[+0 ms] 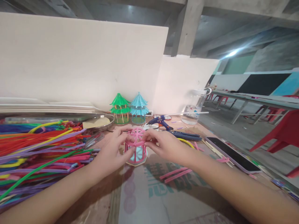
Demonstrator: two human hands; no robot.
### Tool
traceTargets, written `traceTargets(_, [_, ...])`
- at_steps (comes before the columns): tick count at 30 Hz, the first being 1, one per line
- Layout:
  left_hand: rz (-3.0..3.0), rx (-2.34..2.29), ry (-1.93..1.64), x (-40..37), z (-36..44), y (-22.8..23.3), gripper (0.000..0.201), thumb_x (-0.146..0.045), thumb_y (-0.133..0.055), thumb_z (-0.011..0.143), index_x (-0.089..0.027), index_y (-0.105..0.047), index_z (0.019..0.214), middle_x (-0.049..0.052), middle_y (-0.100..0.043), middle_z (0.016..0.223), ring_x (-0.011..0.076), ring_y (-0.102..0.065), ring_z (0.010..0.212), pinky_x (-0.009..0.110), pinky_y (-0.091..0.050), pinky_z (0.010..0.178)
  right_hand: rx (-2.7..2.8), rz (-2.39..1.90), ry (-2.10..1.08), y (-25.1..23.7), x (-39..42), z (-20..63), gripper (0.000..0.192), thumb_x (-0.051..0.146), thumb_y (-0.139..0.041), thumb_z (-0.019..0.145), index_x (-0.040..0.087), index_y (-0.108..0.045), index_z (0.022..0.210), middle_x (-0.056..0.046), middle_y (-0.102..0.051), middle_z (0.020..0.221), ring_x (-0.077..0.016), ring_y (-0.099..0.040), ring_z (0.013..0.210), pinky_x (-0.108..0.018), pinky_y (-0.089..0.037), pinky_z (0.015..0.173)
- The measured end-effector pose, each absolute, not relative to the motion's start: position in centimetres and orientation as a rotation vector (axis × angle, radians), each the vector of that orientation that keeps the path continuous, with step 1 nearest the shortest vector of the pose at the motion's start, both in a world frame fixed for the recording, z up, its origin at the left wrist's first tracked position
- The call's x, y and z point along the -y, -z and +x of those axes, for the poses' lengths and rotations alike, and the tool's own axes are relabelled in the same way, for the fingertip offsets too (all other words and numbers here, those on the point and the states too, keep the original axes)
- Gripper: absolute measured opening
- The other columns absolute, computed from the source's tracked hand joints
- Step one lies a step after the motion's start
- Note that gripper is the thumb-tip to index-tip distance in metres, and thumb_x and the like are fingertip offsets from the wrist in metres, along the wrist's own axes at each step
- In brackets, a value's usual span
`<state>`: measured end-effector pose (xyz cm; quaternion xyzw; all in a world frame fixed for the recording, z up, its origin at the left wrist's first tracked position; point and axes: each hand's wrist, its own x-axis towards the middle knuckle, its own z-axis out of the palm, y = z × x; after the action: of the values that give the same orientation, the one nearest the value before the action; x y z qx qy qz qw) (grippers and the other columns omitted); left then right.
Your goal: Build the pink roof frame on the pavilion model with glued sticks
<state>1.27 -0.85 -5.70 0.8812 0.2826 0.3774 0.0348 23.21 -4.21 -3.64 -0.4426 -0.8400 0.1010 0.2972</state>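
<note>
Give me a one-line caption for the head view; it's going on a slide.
Both hands, left hand and right hand, grip a pink pavilion model beside a pile of pipe cleaners.

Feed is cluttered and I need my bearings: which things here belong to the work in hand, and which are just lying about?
In hand:
- pink pavilion model, held by left hand and right hand
- loose pink strips
- glue gun
- pile of coloured pipe cleaners

Lying about:
- green pavilion and blue pavilion, finished
- phone
- clear jar
- metal dish
</note>
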Motion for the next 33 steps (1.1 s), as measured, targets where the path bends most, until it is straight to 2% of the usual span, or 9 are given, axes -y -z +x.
traceTargets(5, [2.665, -0.873, -1.134, 1.2, 1.4, 5.4, 0.012, -0.029, -0.054, 0.091, -0.023, -0.064, 0.095, 0.007, -0.056, 0.126, 0.0258, -0.054, 0.124, 0.042, -0.047, 0.104, 2.238, -1.122, -0.301, 3.4, 4.4, 23.3, 0.01, 0.011, -0.057, 0.09, 0.019, -0.059, 0.095, -0.002, -0.069, 0.086, -0.0144, -0.061, 0.074, -0.024, -0.04, 0.065])
traceTargets(8, [2.666, -0.86, -1.149, 1.4, 1.5, 5.4, 0.012, -0.03, -0.054, 0.092, -0.023, -0.064, 0.093, 0.008, -0.056, 0.126, 0.0268, -0.054, 0.125, 0.045, -0.047, 0.104, 2.205, -1.153, -0.354, 2.5, 4.5, 23.6, 0.004, 0.021, -0.06, 0.092, 0.019, -0.063, 0.091, -0.001, -0.07, 0.083, -0.0149, -0.062, 0.074, -0.026, -0.041, 0.066])
traceTargets(14, [2.747, -0.724, -1.161, 2.1, 1.7, 5.2, 0.01, -0.018, -0.055, 0.088, -0.023, -0.063, 0.091, 0.007, -0.054, 0.133, 0.0267, -0.053, 0.126, 0.046, -0.046, 0.105, 2.052, -1.199, -0.299, 1.1, 3.5, 25.1, 0.019, 0.027, -0.057, 0.091, 0.017, -0.066, 0.077, -0.002, -0.067, 0.078, -0.0148, -0.058, 0.074, -0.027, -0.041, 0.067])
traceTargets(20, [2.791, -0.71, -1.171, 2.4, 1.8, 4.7, 0.009, -0.019, -0.054, 0.089, -0.023, -0.062, 0.087, 0.007, -0.056, 0.127, 0.025, -0.056, 0.12, 0.043, -0.048, 0.103, 2.139, -1.24, -0.783, 0.4, 2.8, 26.8, 0.023, 0.039, -0.064, 0.085, 0.018, -0.067, 0.076, 0.002, -0.063, 0.07, -0.0138, -0.057, 0.068, -0.026, -0.042, 0.064])
traceTargets(23, [2.771, -0.758, -1.177, 2.1, 1.5, 4.9, 0.009, -0.022, -0.054, 0.09, -0.023, -0.063, 0.089, 0.008, -0.056, 0.129, 0.0256, -0.056, 0.121, 0.043, -0.048, 0.102, 2.098, -1.142, -1.12, 1.0, 2.8, 26.2, 0.035, 0.05, -0.066, 0.083, 0.018, -0.068, 0.069, 0.002, -0.062, 0.064, -0.0129, -0.056, 0.063, -0.026, -0.043, 0.063])
traceTargets(25, [2.754, -0.808, -1.176, 1.8, 1.4, 5.0, 0.01, -0.024, -0.053, 0.089, -0.023, -0.063, 0.089, 0.008, -0.058, 0.129, 0.0264, -0.056, 0.122, 0.043, -0.048, 0.101, 1.886, -1.059, -1.304, 2.3, 2.7, 25.0, 0.044, 0.059, -0.07, 0.075, 0.017, -0.066, 0.064, 0.002, -0.06, 0.058, -0.0114, -0.053, 0.058, -0.025, -0.041, 0.059])
traceTargets(27, [2.737, -0.866, -1.178, 1.5, 1.2, 5.1, 0.01, -0.024, -0.053, 0.088, -0.023, -0.063, 0.087, 0.009, -0.058, 0.13, 0.0272, -0.056, 0.123, 0.044, -0.048, 0.101, 1.515, -0.968, -1.453, 3.9, 2.6, 23.4, 0.05, 0.064, -0.08, 0.06, 0.017, -0.061, 0.06, 0.005, -0.053, 0.052, -0.0083, -0.045, 0.051, -0.023, -0.035, 0.052])
traceTargets(30, [2.723, -0.892, -1.173, 1.2, 1.1, 5.1, 0.011, -0.025, -0.053, 0.086, -0.023, -0.064, 0.084, 0.01, -0.057, 0.136, 0.0283, -0.056, 0.126, 0.047, -0.047, 0.102, 1.179, -0.866, -1.55, 6.1, 2.6, 21.2, 0.05, 0.057, -0.087, 0.052, 0.017, -0.058, 0.06, 0.008, -0.048, 0.048, -0.0065, -0.039, 0.047, -0.022, -0.029, 0.049])
traceTargets(33, [2.73, -0.846, -1.183, 1.2, 1.2, 5.1, 0.01, -0.025, -0.053, 0.087, -0.023, -0.063, 0.084, 0.01, -0.057, 0.138, 0.0273, -0.055, 0.128, 0.046, -0.045, 0.106, 1.059, -0.795, -1.538, 7.0, 3.1, 20.1, 0.045, 0.052, -0.087, 0.054, 0.017, -0.06, 0.064, 0.008, -0.047, 0.049, -0.0069, -0.039, 0.048, -0.022, -0.029, 0.05])
